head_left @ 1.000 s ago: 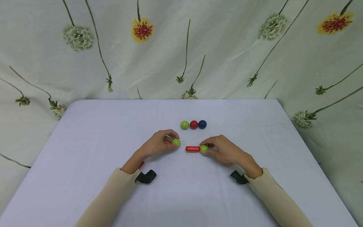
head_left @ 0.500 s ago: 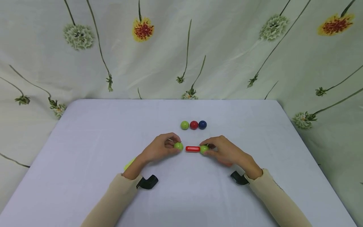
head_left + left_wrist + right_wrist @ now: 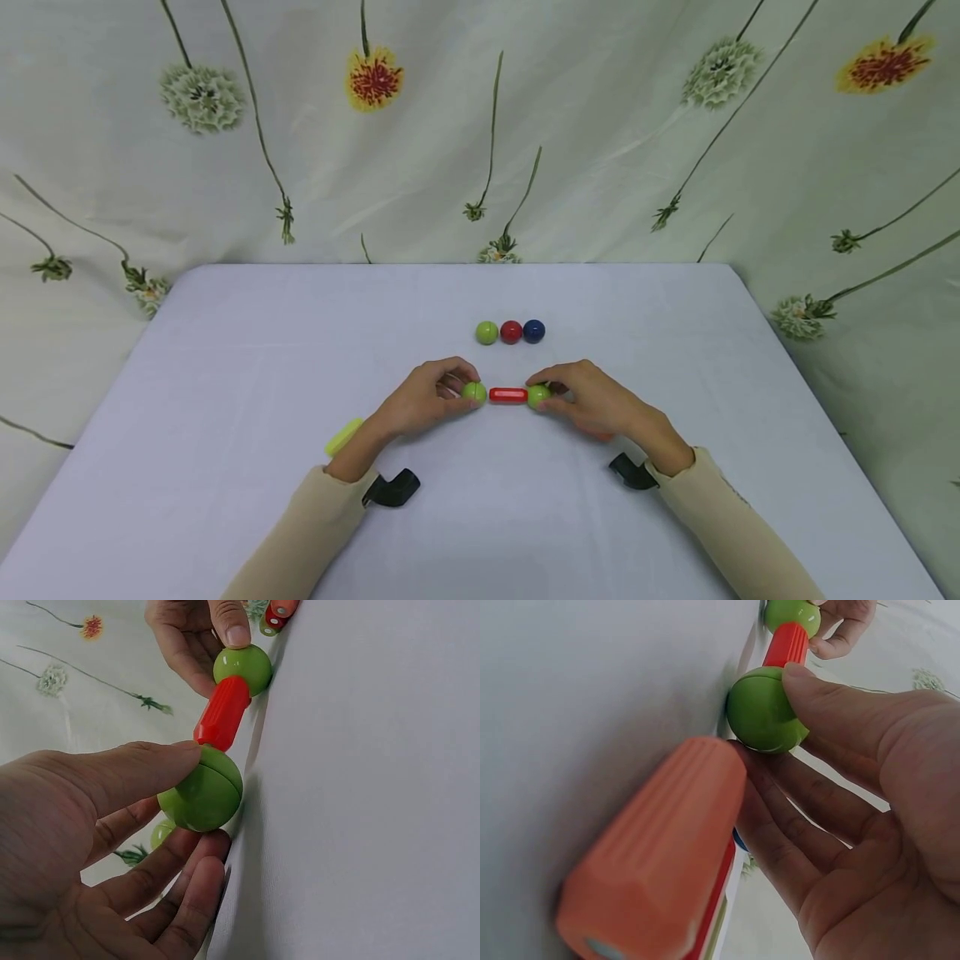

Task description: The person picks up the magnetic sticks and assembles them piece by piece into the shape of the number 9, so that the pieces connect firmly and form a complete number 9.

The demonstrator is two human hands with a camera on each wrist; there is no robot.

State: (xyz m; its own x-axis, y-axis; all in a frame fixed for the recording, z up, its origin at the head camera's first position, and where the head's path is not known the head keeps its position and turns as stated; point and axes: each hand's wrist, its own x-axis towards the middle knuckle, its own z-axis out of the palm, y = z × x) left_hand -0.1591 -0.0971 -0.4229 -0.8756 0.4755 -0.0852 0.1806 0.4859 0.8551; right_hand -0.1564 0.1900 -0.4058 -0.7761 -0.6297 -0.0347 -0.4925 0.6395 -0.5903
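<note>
In the head view my left hand (image 3: 429, 395) pinches a green ball (image 3: 473, 393) between thumb and fingers. Just right of that ball lies a short red ribbed rod (image 3: 508, 396), pointing at it. My right hand (image 3: 596, 397) pinches a second green ball (image 3: 537, 396), which sits against the rod's right end. Seen from the left wrist, the ball in my left hand (image 3: 202, 791) lies right at the near end of the red rod (image 3: 223, 716); whether they are joined I cannot tell.
Beyond the hands a green ball (image 3: 487, 332), a red ball (image 3: 512, 332) and a blue ball (image 3: 534, 331) stand in a row. A yellow-green rod (image 3: 345, 437) lies by my left wrist. An orange rod (image 3: 656, 855) lies beside my right hand, with other rods partly hidden behind it.
My left hand has moved right and slightly nearer with its green ball, up to the red rod's left end. The yellow-green rod has come into view. My right hand stays put.
</note>
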